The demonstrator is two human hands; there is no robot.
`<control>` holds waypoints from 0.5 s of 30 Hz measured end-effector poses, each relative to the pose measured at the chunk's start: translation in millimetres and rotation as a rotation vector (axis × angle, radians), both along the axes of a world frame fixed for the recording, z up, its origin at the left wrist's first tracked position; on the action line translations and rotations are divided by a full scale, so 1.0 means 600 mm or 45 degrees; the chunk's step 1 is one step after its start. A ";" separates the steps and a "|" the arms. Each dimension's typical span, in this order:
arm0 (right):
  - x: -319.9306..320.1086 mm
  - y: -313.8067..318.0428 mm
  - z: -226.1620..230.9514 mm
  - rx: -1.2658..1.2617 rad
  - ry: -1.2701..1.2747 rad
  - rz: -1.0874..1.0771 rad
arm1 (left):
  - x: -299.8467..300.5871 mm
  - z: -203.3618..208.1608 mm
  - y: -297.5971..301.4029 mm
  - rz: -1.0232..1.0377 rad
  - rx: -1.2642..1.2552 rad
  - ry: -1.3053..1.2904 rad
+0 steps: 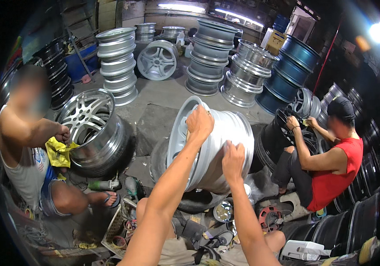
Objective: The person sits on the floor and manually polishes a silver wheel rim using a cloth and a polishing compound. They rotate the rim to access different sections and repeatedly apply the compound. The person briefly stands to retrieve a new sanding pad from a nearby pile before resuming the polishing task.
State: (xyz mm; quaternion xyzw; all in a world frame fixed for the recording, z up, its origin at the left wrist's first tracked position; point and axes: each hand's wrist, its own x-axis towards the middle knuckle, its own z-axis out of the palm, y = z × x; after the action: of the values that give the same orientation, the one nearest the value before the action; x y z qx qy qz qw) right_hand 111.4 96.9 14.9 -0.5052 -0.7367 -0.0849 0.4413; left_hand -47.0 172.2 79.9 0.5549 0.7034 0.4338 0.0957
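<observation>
A silver-grey wheel rim (pixel 216 146) lies tilted on its side in front of me, its spoked face turned left. Beneath it is a black tire (pixel 156 162). My left hand (pixel 200 124) is closed over the upper part of the rim's left lip. Against the outside of the barrel, on the near right, presses my right hand (pixel 233 163) with its fingers curled; anything under them is hidden. My left forearm crosses in front of the spoked face and covers part of it.
At left, a person holds a yellow cloth (pixel 59 151) by a polished rim (pixel 94 137) on a tire. A person in red works at a dark wheel (pixel 267 142) at right. Rim stacks (pixel 118 66) line the back. A green power tool (pixel 103 184) and a can (pixel 223 211) lie nearby.
</observation>
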 end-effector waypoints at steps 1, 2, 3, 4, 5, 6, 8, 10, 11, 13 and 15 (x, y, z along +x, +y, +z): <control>-0.005 0.018 0.014 0.003 0.029 0.018 | -0.001 0.002 0.002 0.012 0.023 0.001; -0.001 0.007 0.008 -0.020 0.025 0.006 | 0.002 0.001 -0.001 -0.003 0.014 -0.006; -0.005 -0.008 -0.003 -0.029 0.028 0.010 | -0.006 0.002 -0.001 -0.002 0.020 -0.006; -0.008 -0.027 -0.017 -0.038 0.029 0.013 | -0.012 0.004 -0.002 -0.001 0.025 -0.008; -0.014 -0.053 -0.036 -0.044 0.072 0.051 | -0.015 -0.001 0.001 0.004 0.006 -0.020; -0.016 -0.076 -0.045 -0.057 0.144 0.087 | -0.011 -0.002 0.001 0.013 0.016 -0.021; -0.014 -0.039 -0.032 0.027 0.033 0.020 | -0.003 -0.002 0.005 0.033 0.033 -0.023; -0.021 -0.003 0.011 -0.012 0.070 0.058 | -0.001 0.001 0.005 0.026 0.008 -0.017; -0.022 0.001 0.017 0.001 0.061 0.045 | 0.001 0.004 0.005 0.027 0.001 -0.019; -0.026 -0.032 -0.014 0.019 0.039 0.030 | -0.008 0.003 -0.001 0.030 0.013 0.000; -0.026 -0.083 -0.044 -0.069 0.092 0.059 | -0.009 0.000 0.000 0.038 0.014 0.000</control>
State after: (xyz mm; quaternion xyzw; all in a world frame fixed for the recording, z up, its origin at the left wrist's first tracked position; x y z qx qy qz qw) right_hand 95.8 47.3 -11.6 -0.5024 -0.7340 -0.0363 0.4556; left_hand -52.6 172.0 80.0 0.5448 0.7093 0.4390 0.0862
